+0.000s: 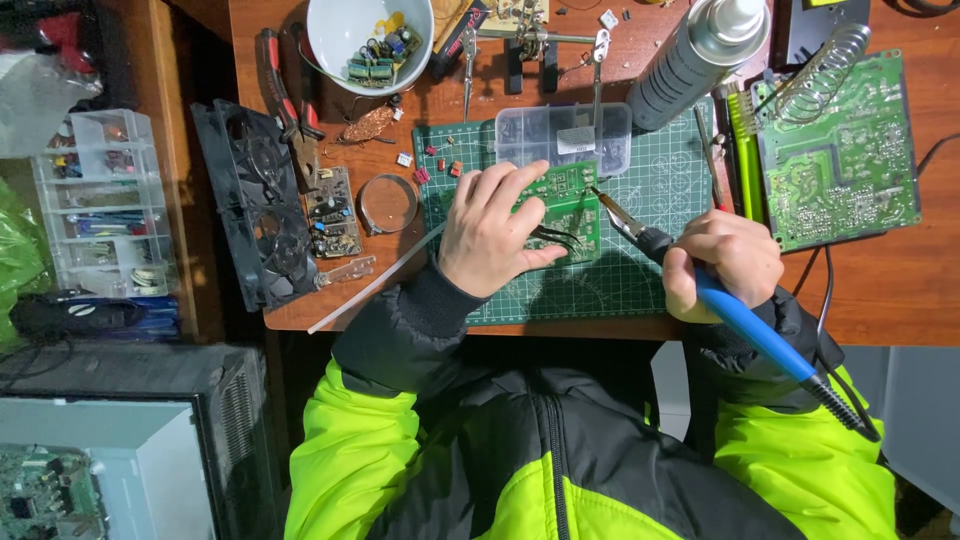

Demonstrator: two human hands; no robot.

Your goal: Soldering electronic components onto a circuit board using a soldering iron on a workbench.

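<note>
One wooden surface [900,290] carries one green cutting mat [650,270]. Two bare green circuit boards show: a large one [840,160] at the right edge, and a small one [572,205] on the mat. The left hand [492,232] lies curled over the small board, pinning it along with one pair of tweezers [555,236]. The right hand [722,262] is closed round one blue soldering iron [745,320], its tip touching the small board's right edge.

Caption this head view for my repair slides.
Left hand steadies a green circuit board; right hand holds a blue soldering iron.
</note>
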